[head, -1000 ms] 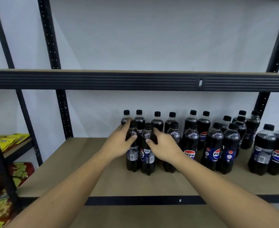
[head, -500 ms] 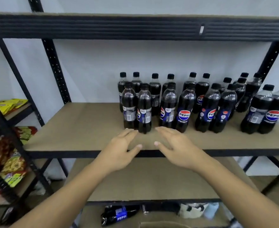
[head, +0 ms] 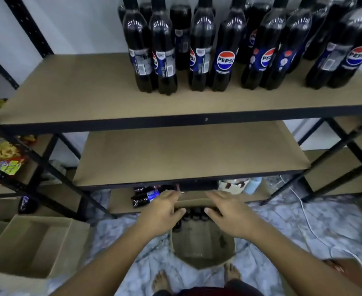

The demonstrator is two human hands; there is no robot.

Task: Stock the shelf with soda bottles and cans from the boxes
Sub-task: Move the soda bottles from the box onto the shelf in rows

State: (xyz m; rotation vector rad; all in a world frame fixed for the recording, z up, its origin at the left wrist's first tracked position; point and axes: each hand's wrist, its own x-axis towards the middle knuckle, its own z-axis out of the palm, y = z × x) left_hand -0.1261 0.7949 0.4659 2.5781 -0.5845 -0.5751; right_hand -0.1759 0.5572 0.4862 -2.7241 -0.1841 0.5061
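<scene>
Several dark Pepsi bottles (head: 222,52) stand in rows on the upper shelf board (head: 90,97). On the floor below me sits an open cardboard box (head: 201,246) with a few dark bottle caps (head: 194,213) showing at its far end. My left hand (head: 163,212) and my right hand (head: 229,212) hover over that far end, fingers relaxed and spread, holding nothing. More bottles (head: 148,195) lie on their sides on the bottom shelf behind the box.
The middle shelf board (head: 188,154) is bare. An open cardboard box (head: 32,244) with nothing visible inside sits on the floor at left. Snack packets (head: 3,154) fill the left rack. A white cable (head: 308,221) runs across the floor at right. My bare feet (head: 197,278) stand just behind the box.
My hands let go of the bottles on the upper shelf and dropped down to the box on the floor. My view tilted downward with them.
</scene>
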